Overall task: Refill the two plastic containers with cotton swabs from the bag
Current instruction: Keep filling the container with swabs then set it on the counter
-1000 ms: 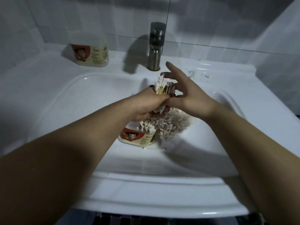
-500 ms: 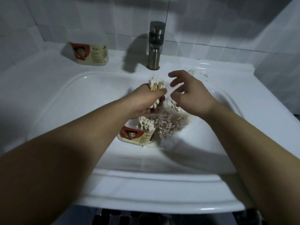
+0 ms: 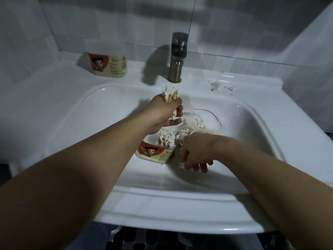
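Pale tiled walls (image 3: 72,24) close in a dim corner behind and to the right of a white ceramic sink (image 3: 162,210). Its flat back ledge serves as the surface. Two bare forearms reach over the basin. A brushed-metal faucet (image 3: 177,56) stands at the middle of the ledge.

On the ledge, left of the faucet, sits a plastic container (image 3: 108,64) with a cartoon label. A second labelled container (image 3: 155,152) stands in the basin, cotton swabs (image 3: 166,138) upright inside. Just to its right lies the clear bag (image 3: 207,120), more swabs within.

The left grip (image 3: 162,112) is closed round a bundle of swabs (image 3: 170,93) above the basin. The right grip (image 3: 196,150) hangs fingers-down beside the basin container; blur hides whether it holds anything. Cotton scraps (image 3: 216,85) lie on the ledge, right of the faucet.
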Action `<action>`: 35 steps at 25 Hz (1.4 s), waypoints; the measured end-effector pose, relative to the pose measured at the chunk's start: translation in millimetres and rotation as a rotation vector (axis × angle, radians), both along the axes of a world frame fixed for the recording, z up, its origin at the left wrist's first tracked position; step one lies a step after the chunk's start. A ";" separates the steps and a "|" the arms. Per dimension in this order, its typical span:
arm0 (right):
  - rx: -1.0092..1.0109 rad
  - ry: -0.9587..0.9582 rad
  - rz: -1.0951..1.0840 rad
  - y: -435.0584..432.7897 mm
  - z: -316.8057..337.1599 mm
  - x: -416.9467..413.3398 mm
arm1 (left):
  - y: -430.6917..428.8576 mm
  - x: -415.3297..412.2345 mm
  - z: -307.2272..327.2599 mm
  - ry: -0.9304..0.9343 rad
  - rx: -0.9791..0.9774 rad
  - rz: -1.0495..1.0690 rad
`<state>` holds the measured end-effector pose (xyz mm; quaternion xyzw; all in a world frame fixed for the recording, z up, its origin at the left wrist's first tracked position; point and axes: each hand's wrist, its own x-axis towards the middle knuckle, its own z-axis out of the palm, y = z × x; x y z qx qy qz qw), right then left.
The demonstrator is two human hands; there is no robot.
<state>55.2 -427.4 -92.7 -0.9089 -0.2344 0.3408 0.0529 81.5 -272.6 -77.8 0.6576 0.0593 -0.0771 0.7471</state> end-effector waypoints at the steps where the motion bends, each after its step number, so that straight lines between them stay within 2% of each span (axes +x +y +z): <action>1: -0.026 0.011 0.010 2.1 -3.6 -1.1 | 0.0 0.4 -0.4 0.007 -0.031 -0.005; 6: -0.150 -0.065 0.112 9.4 -8.8 -3.6 | -1.8 0.2 -1.4 0.013 -0.037 -0.028; 10: -0.151 0.053 0.079 3.9 9.5 -4.0 | -1.2 0.8 -1.5 -0.004 0.012 -0.026; 14: 0.121 0.154 -0.151 -21.1 42.0 1.2 | 1.0 5.6 -1.0 -0.044 0.112 0.040; 16: 0.339 0.097 -0.269 -32.8 53.3 4.3 | 0.9 7.4 -1.2 -0.046 0.109 0.066; 19: 0.640 -0.087 -0.476 -38.1 53.9 14.7 | -1.5 4.7 0.5 -0.038 0.100 0.044; 22: 0.781 -0.137 -0.577 -29.4 44.6 19.2 | -6.3 0.7 0.3 -0.014 0.159 -0.047; 26: 0.799 -0.196 -0.509 -17.4 34.3 17.0 | -14.4 0.7 -1.8 0.025 0.092 -0.085; 29: 0.720 -0.440 -0.459 -19.2 33.5 22.0 | -11.9 1.8 -1.1 0.094 0.041 -0.051; 31: 0.691 -0.556 -0.339 -21.0 33.9 24.3 | -9.0 2.1 -1.7 0.128 0.023 -0.092; 35: 0.598 -0.579 -0.107 -14.0 30.5 25.2 | -14.1 -2.0 -1.2 0.081 0.078 -0.229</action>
